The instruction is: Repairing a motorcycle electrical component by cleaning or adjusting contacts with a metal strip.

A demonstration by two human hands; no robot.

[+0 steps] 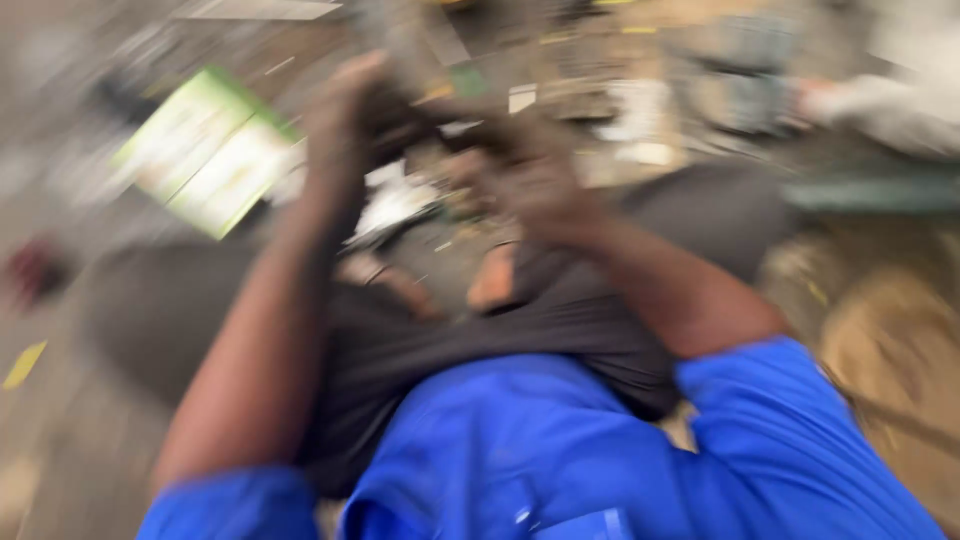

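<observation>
Over the lap, I see left hand (345, 120) and right hand (535, 175) raised together on a dark blurred object (430, 115); fingers' state unreadable, likely two-handed for control. Green-white box (205, 150) lies on floor.

Single head-worn view, steeply downward and close over lap and littered floor (60, 440), motion-blurred.

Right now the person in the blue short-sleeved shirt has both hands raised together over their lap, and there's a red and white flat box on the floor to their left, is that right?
Not quite. The head view shows the flat box as green and white, not red and white. The rest holds: blue short-sleeved shirt, left hand and right hand raised close together over the lap, the box on the floor to the left.
</observation>
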